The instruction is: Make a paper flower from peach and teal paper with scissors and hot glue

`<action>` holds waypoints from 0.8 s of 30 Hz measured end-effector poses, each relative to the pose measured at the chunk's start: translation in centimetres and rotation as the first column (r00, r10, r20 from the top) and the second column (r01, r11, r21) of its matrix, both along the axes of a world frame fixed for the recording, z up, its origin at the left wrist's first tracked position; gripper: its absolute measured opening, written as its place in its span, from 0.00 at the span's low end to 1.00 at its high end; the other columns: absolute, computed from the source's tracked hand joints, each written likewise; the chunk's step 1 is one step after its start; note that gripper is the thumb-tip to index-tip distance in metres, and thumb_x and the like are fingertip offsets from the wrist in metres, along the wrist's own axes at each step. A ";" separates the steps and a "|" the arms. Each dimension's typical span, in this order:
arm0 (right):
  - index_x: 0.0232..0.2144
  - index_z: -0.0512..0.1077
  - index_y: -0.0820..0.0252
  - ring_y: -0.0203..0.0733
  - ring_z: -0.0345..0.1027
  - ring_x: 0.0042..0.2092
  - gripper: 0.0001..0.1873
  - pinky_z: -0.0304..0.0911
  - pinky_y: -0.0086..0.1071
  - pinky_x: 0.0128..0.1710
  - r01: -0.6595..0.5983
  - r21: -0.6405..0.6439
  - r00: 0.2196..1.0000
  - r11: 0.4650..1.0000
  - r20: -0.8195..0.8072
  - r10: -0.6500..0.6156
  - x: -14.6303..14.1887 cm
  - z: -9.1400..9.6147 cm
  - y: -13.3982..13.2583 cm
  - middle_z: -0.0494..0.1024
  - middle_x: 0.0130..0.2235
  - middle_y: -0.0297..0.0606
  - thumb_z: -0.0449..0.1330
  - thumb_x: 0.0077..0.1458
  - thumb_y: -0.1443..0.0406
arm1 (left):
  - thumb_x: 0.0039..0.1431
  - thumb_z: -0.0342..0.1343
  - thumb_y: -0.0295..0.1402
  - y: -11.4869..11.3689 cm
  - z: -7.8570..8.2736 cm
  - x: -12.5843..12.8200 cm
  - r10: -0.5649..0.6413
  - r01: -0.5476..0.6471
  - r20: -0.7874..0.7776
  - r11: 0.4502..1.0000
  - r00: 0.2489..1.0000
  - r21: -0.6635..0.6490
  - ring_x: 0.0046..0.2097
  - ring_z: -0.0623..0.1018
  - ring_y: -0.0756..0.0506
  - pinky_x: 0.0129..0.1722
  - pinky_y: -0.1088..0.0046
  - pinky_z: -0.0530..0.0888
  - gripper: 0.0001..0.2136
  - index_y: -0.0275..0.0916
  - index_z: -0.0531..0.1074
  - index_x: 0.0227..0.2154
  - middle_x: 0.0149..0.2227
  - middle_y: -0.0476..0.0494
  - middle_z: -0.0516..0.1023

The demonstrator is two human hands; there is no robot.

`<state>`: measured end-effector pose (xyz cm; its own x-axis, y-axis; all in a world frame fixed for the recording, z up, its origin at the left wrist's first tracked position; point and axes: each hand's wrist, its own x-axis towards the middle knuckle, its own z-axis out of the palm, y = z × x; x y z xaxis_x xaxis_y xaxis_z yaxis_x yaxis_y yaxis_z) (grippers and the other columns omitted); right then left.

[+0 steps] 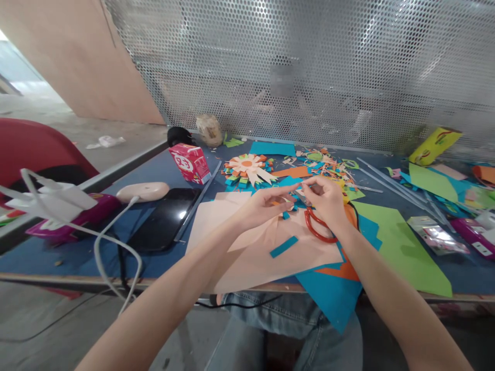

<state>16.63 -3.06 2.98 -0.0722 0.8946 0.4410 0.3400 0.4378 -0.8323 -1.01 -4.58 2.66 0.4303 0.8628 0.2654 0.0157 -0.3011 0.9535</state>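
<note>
My left hand and my right hand meet above the middle of the table, fingertips pinched together on a small scrap of paper that I cannot make out clearly. Red-handled scissors lie just under my right hand. Beneath both hands is a peach paper sheet with a loose blue paper strip on it. A finished paper flower in peach, orange and blue sits just beyond my hands.
A black phone, a pink device with white cable, and a red carton lie at left. Green sheets, blue paper, clear sticks and a yellow box are at right. Perforated metal panel stands behind.
</note>
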 end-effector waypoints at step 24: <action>0.30 0.73 0.58 0.37 0.70 0.33 0.06 0.66 0.32 0.34 -0.071 0.145 0.981 0.987 0.190 0.042 -0.1 -0.4 0.0 0.77 0.32 0.36 0.57 0.52 0.63 | 0.49 0.59 0.32 0.2 0.0 -0.5 0.077 -0.029 0.232 0.978 0.970 -0.205 0.40 0.75 0.46 0.33 0.74 0.69 0.17 0.38 0.72 0.44 0.44 0.41 0.76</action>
